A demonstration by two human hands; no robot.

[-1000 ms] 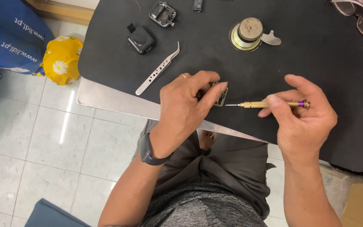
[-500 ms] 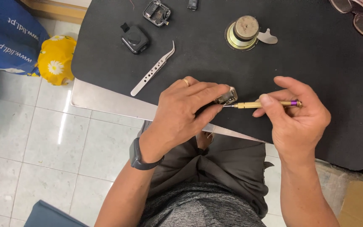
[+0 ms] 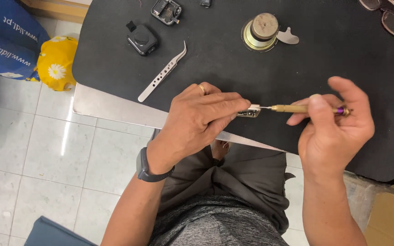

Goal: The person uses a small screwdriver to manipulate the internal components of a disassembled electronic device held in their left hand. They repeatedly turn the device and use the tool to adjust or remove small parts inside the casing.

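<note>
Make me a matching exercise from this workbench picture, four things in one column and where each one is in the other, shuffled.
Things:
1. silver curved metal tweezers
2. slim brass screwdriver with purple end
3. small metal part
4. clear-framed glasses

Places:
A. pinched by the left hand
B. top right corner of the black mat
C. lying loose on the mat, left of both hands
D. held in the right hand

Pairs: 1-C, 2-D, 3-A, 4-B
</note>
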